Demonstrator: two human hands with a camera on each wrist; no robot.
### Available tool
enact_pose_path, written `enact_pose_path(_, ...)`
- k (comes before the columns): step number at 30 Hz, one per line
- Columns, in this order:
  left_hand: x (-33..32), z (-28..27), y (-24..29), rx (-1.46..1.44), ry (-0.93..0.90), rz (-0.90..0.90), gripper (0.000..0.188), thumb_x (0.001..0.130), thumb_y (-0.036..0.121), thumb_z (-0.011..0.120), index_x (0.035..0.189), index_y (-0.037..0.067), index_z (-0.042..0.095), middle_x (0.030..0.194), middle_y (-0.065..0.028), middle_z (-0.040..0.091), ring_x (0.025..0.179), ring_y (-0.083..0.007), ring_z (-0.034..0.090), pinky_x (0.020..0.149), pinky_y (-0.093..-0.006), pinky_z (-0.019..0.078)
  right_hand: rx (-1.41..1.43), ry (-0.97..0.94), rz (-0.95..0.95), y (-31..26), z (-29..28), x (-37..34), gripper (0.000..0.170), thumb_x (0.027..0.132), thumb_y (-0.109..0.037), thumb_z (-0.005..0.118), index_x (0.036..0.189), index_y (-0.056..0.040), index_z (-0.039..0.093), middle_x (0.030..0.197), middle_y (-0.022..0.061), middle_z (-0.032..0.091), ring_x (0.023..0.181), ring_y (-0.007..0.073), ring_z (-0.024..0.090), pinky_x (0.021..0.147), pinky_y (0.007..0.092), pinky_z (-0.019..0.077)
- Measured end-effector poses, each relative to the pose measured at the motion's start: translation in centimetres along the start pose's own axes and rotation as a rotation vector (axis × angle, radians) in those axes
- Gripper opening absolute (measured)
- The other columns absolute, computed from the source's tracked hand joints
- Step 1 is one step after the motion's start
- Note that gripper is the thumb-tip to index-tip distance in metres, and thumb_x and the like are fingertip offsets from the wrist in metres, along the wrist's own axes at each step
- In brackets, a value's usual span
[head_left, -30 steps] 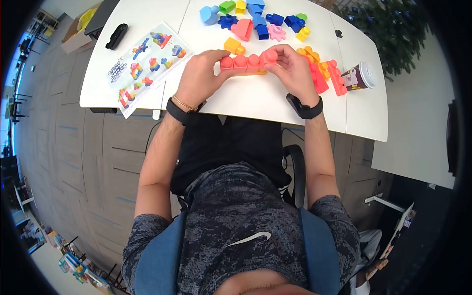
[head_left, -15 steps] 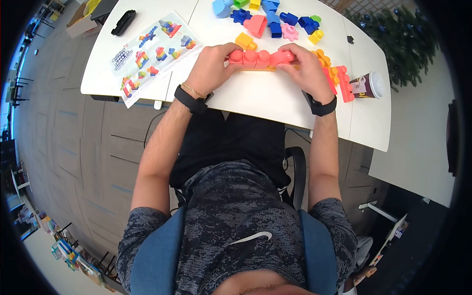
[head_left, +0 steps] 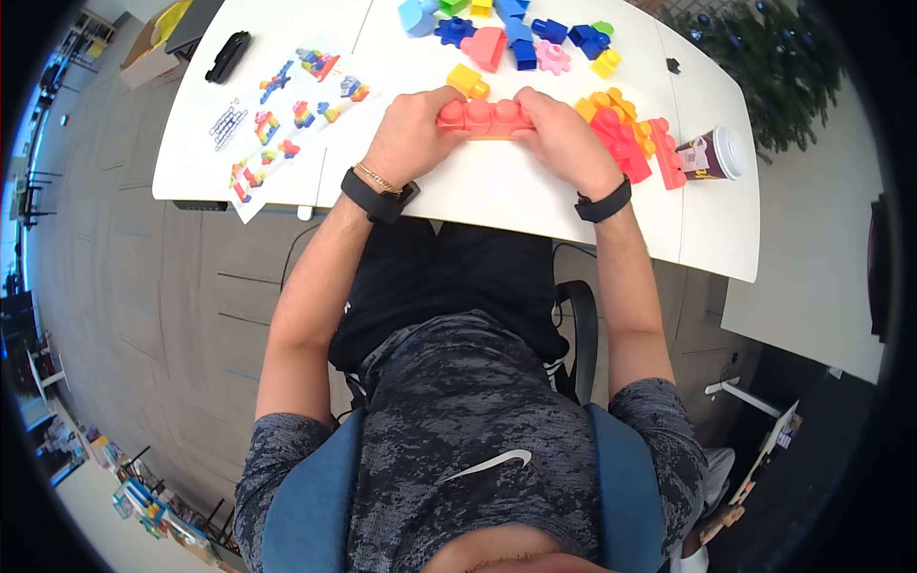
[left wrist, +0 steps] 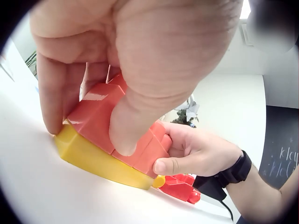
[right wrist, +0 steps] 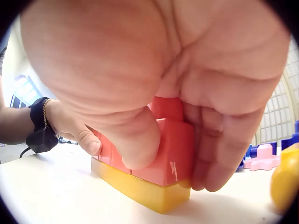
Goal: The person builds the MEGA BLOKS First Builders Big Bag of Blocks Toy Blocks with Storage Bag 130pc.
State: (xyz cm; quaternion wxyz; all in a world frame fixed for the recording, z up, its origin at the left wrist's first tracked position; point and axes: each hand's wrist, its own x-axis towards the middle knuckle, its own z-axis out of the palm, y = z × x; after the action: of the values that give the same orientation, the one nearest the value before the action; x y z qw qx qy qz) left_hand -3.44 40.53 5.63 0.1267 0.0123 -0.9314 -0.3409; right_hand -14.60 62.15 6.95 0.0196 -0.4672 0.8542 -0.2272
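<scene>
A row of coral-red building blocks sits on a long yellow block, which stands on the white table. My left hand grips the row's left end, with the thumb on the near side and the fingers along the far side. At the right end, my right hand holds the end red block between thumb and fingers, its palm over the stud. Low in the right wrist view, the red blocks meet the yellow one along a straight seam.
A yellow block lies just beyond the row. Several blue, green and pink blocks, including a blue gear-shaped piece, are spread behind it. Red blocks and a paper cup stand at right, a picture sheet at left.
The right-hand red block, earlier tilted and jutting from the row's end, now lines up with the others. My right hand has moved inward and covers that end. My left hand keeps its grip.
</scene>
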Motion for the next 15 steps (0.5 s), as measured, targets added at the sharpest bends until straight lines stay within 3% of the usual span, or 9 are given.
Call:
enact_pose_path(2, 0.0, -0.1, -0.3, -0.029, -0.03, -0.02, 0.04, 0.083, 0.016, 0.086, 0.118, 0.003, 0.071, 0.1, -0.0169, 0.078, 0.093, -0.0321, 0.078, 0.085, -0.0382, 0.062, 0.021, -0.007, 0.008, 0.1, 0.1, -0.3, 0.03, 0.09, -0.008, 0.076, 0.108, -0.0009, 0.054, 0.104, 0.0226, 0.069, 0.102, 0.0437, 0.067, 0.086, 0.0495, 0.054)
enact_pose_path(5, 0.3, 0.4, -1.1, -0.067, 0.014, 0.031, 0.048, 0.084, 0.018, 0.087, 0.127, 0.006, 0.068, 0.104, -0.0178, 0.078, 0.093, -0.0333, 0.078, 0.086, -0.0385, 0.062, 0.061, -0.007, 0.025, 0.7, 0.5, -0.7, 0.039, 0.09, -0.012, 0.078, 0.121, -0.0013, 0.056, 0.111, 0.0215, 0.071, 0.105, 0.0429, 0.068, 0.088, 0.0478, 0.055)
enact_pose_path(6, 0.2, 0.3, -1.4, -0.049, -0.049, 0.002, 0.068, 0.083, 0.023, 0.089, 0.14, 0.003, 0.058, 0.114, -0.0219, 0.076, 0.102, -0.0346, 0.076, 0.088, -0.0389, 0.0616, 0.028, 0.118, -0.024, 0.7, 0.6, -1.2, 0.046, 0.091, -0.014, 0.078, 0.129, -0.0022, 0.056, 0.115, 0.0209, 0.071, 0.107, 0.0404, 0.069, 0.09, 0.0462, 0.0555)
enact_pose_path(7, 0.0, 0.4, -1.6, -0.049, -0.054, 0.012, 0.068, 0.083, 0.023, 0.089, 0.14, 0.003, 0.058, 0.114, -0.0219, 0.076, 0.102, -0.0346, 0.076, 0.088, -0.0389, 0.0616, -0.006, 0.242, -0.074, 0.7, 0.5, -1.5, 0.052, 0.091, -0.015, 0.079, 0.136, -0.0032, 0.056, 0.118, 0.0202, 0.072, 0.109, 0.0378, 0.07, 0.091, 0.0445, 0.056)
enact_pose_path(8, -0.6, 0.6, -1.9, -0.033, 0.036, 0.021, 0.077, 0.082, 0.025, 0.091, 0.144, 0.0, 0.053, 0.119, -0.0246, 0.073, 0.108, -0.0353, 0.074, 0.09, -0.0387, 0.061, -0.008, 0.245, -0.067, 0.3, -0.7, -2.2, 0.052, 0.091, -0.015, 0.079, 0.136, -0.0032, 0.056, 0.118, 0.0202, 0.072, 0.109, 0.0378, 0.07, 0.091, 0.0445, 0.056)
enact_pose_path(9, -1.4, 0.9, -2.2, -0.021, 0.126, 0.024, 0.085, 0.081, 0.027, 0.092, 0.147, -0.004, 0.048, 0.124, -0.0274, 0.071, 0.114, -0.036, 0.073, 0.092, -0.0386, 0.0603, 0.037, 0.316, 0.01, -0.1, -2.8, -3.3, 0.053, 0.092, -0.016, 0.079, 0.138, -0.0032, 0.057, 0.117, 0.02, 0.072, 0.108, 0.0353, 0.071, 0.091, 0.0426, 0.0567)
enact_pose_path(10, -2.3, 0.6, -1.9, -0.038, 0.094, -0.017, 0.097, 0.079, 0.032, 0.094, 0.15, -0.01, 0.042, 0.132, -0.031, 0.066, 0.123, -0.0387, 0.068, 0.098, -0.0408, 0.0577, 0.082, 0.386, 0.089, 0.0, -4.6, -4.4, 0.054, 0.092, -0.017, 0.079, 0.14, -0.0033, 0.059, 0.117, 0.0197, 0.073, 0.107, 0.0328, 0.073, 0.09, 0.0407, 0.0573)
enact_pose_path(13, -4.9, 0.2, -1.3, 0.052, 0.016, -0.077, 0.098, 0.078, 0.032, 0.094, 0.151, -0.009, 0.042, 0.134, -0.0311, 0.065, 0.124, -0.0417, 0.067, 0.103, -0.0438, 0.0551, -0.033, 0.5, 0.33, 4.1, -7.6, -8.2, 0.031, 0.094, -0.017, 0.078, 0.117, 0.0019, 0.07, 0.105, 0.0187, 0.075, 0.093, 0.0311, 0.075, 0.083, 0.0374, 0.0584)
enact_pose_path(15, -6.6, 0.6, -1.3, 0.04, 0.022, -0.073, 0.099, 0.079, 0.032, 0.093, 0.153, -0.009, 0.041, 0.138, -0.0319, 0.062, 0.127, -0.0442, 0.064, 0.107, -0.046, 0.0519, -0.102, 0.43, 0.451, 6.5, -7.8, -10.9, 0.034, 0.093, -0.018, 0.08, 0.118, 0.0026, 0.07, 0.107, 0.0191, 0.074, 0.098, 0.0309, 0.074, 0.085, 0.0377, 0.0581)
